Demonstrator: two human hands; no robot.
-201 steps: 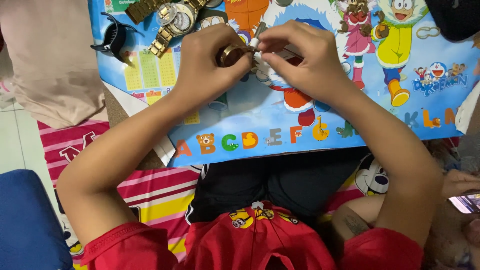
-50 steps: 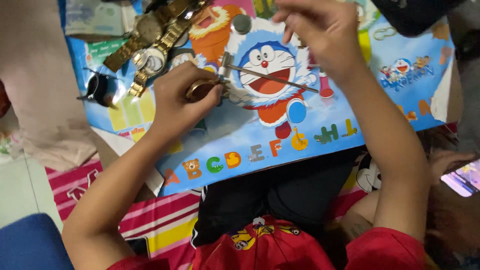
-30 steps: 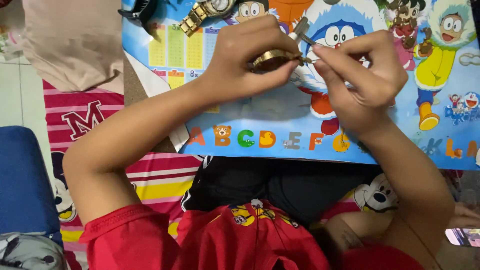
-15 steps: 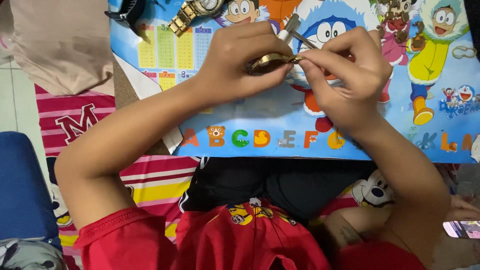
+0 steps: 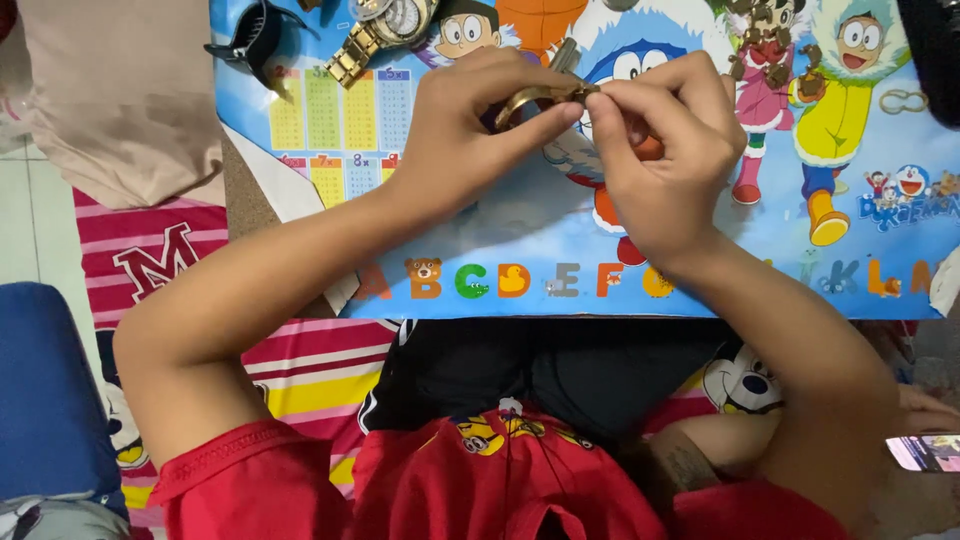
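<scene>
Head view: gold wristwatch [image 5: 385, 28] beside black strap [image 5: 250, 35]

A glossy blue cartoon-printed board [image 5: 700, 270] serves as the work surface, resting over a pink-and-yellow striped blanket [image 5: 300, 360]. Pale floor tiles [image 5: 25, 230] and a beige cloth [image 5: 120, 100] lie left.

a blue cartoon alphabet board [image 5: 700, 265] carries a gold wristwatch [image 5: 385, 25] and a black strap [image 5: 250, 40].

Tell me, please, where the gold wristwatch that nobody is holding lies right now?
In the head view, the gold wristwatch lies at the top edge of the cartoon mat, up-left of the left hand, beside a black strap.
</scene>
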